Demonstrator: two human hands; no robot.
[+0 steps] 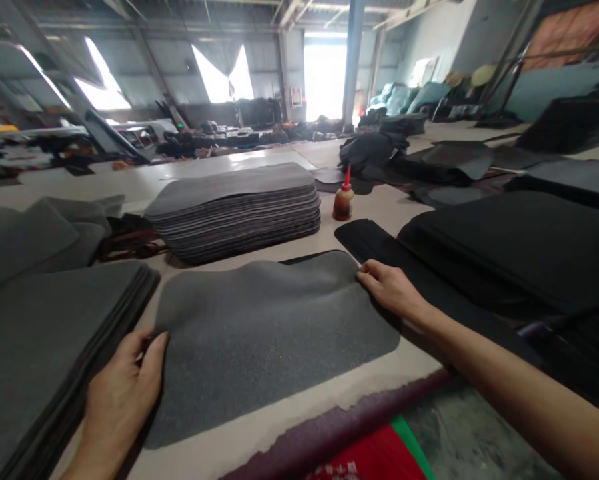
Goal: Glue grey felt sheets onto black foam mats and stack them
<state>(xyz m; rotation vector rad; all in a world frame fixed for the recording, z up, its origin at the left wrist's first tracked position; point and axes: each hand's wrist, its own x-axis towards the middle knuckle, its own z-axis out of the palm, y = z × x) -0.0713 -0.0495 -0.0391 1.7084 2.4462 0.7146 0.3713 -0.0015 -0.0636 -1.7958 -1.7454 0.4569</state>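
A dark grey sheet with rounded corners (274, 333), like a mat, lies in front of me on the pale table. My left hand (129, 380) pinches its left edge between thumb and fingers. At the upper right corner, my right hand (387, 283) grips the sheet's edge, fingertips partly hidden beneath it. The sheet's far side bulges up in a soft wave, and a strip of black material shows beneath it. Just behind stands a neat stack of similar grey sheets (239, 217). A bottle with a red pointed nozzle (343, 200) holds brown liquid to the right of that stack.
Larger grey sheets (44, 333) are piled at the left. Black folded material (519, 247) covers the right side, with a black strip (367, 240) beside it. The table's front edge has a torn purple covering (339, 423). Red cloth (374, 457) is below it.
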